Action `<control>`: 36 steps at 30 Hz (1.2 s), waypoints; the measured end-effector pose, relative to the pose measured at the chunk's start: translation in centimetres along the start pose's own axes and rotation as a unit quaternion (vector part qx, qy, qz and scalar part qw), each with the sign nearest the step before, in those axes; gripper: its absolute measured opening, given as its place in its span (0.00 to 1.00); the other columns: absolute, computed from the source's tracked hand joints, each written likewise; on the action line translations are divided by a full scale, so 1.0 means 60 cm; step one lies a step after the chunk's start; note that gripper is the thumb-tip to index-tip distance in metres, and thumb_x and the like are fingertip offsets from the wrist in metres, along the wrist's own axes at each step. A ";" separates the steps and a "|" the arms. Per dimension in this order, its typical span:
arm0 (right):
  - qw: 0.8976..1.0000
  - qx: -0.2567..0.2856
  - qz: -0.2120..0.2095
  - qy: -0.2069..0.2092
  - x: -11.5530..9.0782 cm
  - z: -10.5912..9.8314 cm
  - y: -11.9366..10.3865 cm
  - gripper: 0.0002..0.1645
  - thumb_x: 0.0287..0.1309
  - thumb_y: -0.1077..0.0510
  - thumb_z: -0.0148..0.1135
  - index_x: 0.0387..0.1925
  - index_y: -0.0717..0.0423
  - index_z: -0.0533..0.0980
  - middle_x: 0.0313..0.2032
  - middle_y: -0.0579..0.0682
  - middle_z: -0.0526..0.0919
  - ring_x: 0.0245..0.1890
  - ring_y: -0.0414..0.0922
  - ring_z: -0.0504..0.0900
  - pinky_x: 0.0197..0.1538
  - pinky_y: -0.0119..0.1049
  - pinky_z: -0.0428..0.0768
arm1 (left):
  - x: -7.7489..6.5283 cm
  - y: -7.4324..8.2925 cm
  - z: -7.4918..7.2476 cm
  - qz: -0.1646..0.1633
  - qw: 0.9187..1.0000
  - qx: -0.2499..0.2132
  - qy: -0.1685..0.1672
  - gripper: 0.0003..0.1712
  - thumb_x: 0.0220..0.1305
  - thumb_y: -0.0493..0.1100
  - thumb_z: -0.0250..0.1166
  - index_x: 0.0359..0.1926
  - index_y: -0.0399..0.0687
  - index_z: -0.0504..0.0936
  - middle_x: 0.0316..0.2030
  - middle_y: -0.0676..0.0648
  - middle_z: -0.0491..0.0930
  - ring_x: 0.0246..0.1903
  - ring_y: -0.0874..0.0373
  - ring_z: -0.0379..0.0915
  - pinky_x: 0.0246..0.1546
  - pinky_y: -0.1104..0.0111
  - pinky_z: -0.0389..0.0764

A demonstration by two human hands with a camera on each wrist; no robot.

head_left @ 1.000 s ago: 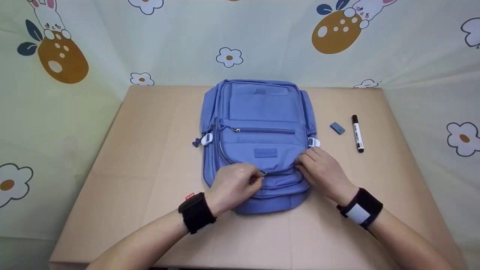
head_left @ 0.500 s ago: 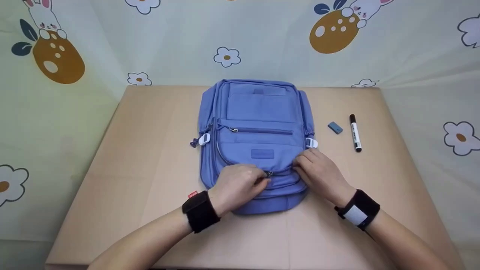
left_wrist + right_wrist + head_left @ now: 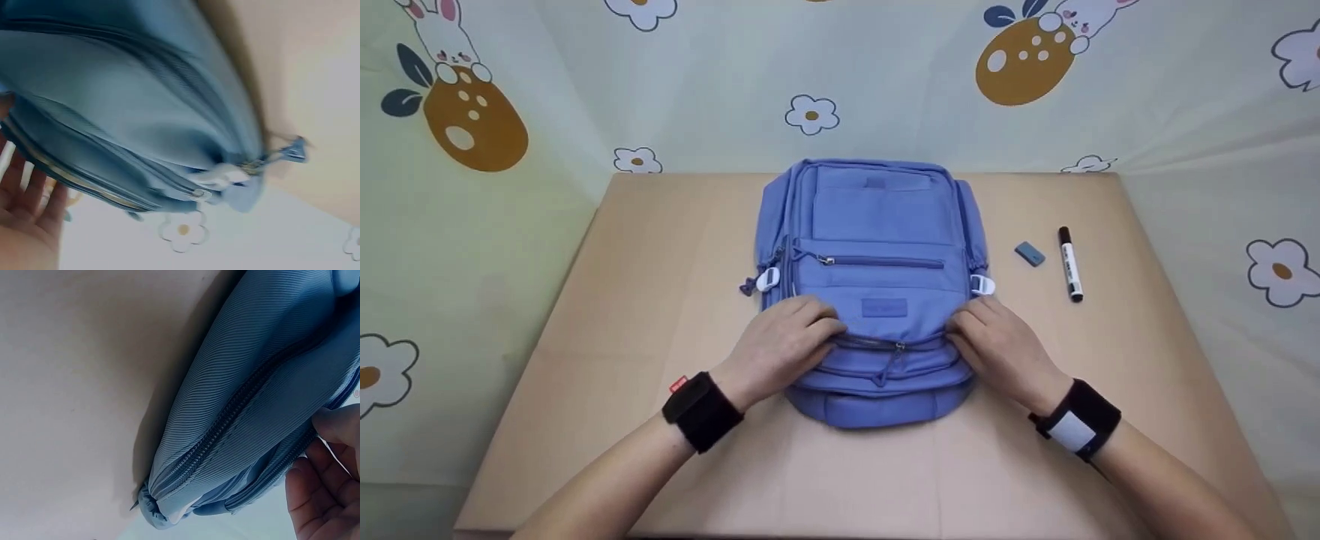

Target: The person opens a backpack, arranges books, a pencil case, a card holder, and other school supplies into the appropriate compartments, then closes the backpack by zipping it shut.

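A blue backpack [image 3: 877,217] lies flat on the table, front side up. My left hand [image 3: 780,341] grips the left part of its front pocket's edge; in the left wrist view the fingers [image 3: 53,211] are under the flap and the thumb sits at its rim. On the other side, my right hand [image 3: 1009,341] pinches the same edge, with thumb and fingers around it in the right wrist view. Between both hands the zipper slider [image 3: 900,346] sits mid-curve, its cord pull [image 3: 881,375] hanging down. The zipper gapes slightly to the slider's left.
Right of the backpack lie a small blue eraser-like block [image 3: 1030,253] and a black-capped white marker [image 3: 1070,264]. White strap buckles [image 3: 767,280] stick out at the bag's sides. A patterned curtain [image 3: 720,82] surrounds the cardboard-coloured table [image 3: 660,247].
My left hand, first at the zipper slider, follows it slightly right, then lets go and moves left to the pocket's edge. The right hand keeps its hold.
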State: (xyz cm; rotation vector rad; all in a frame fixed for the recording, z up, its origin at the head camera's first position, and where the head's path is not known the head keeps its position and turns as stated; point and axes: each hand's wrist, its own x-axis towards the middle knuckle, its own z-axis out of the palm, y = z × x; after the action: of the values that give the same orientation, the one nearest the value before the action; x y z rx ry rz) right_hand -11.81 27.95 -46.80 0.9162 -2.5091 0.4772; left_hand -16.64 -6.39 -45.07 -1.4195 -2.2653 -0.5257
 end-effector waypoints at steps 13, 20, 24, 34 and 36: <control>0.999 0.027 0.006 0.045 0.017 -0.005 -0.053 0.05 0.56 0.62 0.73 0.33 0.56 0.83 0.32 0.47 0.82 0.33 0.46 0.78 0.35 0.40 0.79 | -0.007 -0.009 0.013 -0.011 1.000 0.003 0.001 0.02 0.64 0.39 0.71 0.37 0.48 0.86 0.38 0.50 0.84 0.41 0.53 0.80 0.40 0.60 0.81; 0.993 -0.008 0.107 -0.040 0.050 0.013 -0.111 0.25 0.61 0.33 0.67 0.19 0.44 0.84 0.16 0.38 0.79 0.17 0.37 0.74 0.21 0.36 0.70 | -0.008 -0.008 0.012 -0.019 1.000 0.008 -0.004 0.02 0.63 0.40 0.71 0.35 0.47 0.85 0.37 0.50 0.83 0.39 0.52 0.79 0.38 0.61 0.80; 0.989 -0.048 0.126 -0.051 0.061 0.025 -0.118 0.27 0.61 0.36 0.69 0.13 0.44 0.78 0.12 0.39 0.73 0.12 0.39 0.72 0.16 0.39 0.67 | -0.005 -0.006 0.012 -0.022 1.000 0.003 -0.011 0.02 0.64 0.40 0.71 0.35 0.47 0.86 0.37 0.50 0.83 0.39 0.53 0.78 0.38 0.61 0.80; 0.993 -0.009 0.110 -0.037 0.049 0.019 -0.106 0.12 0.60 0.54 0.69 0.23 0.46 0.77 0.20 0.37 0.73 0.20 0.38 0.73 0.22 0.35 0.70 | -0.005 -0.005 0.014 -0.021 1.000 -0.004 -0.010 0.02 0.65 0.40 0.70 0.36 0.47 0.85 0.37 0.50 0.83 0.39 0.53 0.78 0.38 0.61 0.81; 0.994 -0.007 0.104 -0.040 0.042 0.011 -0.101 0.09 0.60 0.56 0.69 0.26 0.47 0.78 0.22 0.37 0.74 0.22 0.38 0.74 0.23 0.34 0.72 | -0.004 -0.006 0.014 -0.021 1.000 -0.005 -0.010 0.02 0.66 0.40 0.69 0.36 0.47 0.85 0.37 0.50 0.83 0.39 0.53 0.79 0.38 0.61 0.81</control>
State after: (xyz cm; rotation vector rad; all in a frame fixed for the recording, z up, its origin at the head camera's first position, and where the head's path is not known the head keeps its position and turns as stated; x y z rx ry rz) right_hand -9.68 21.95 -45.06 0.6844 -2.6923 0.4959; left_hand -16.98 -6.27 -45.95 -1.3917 -2.3154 -0.5391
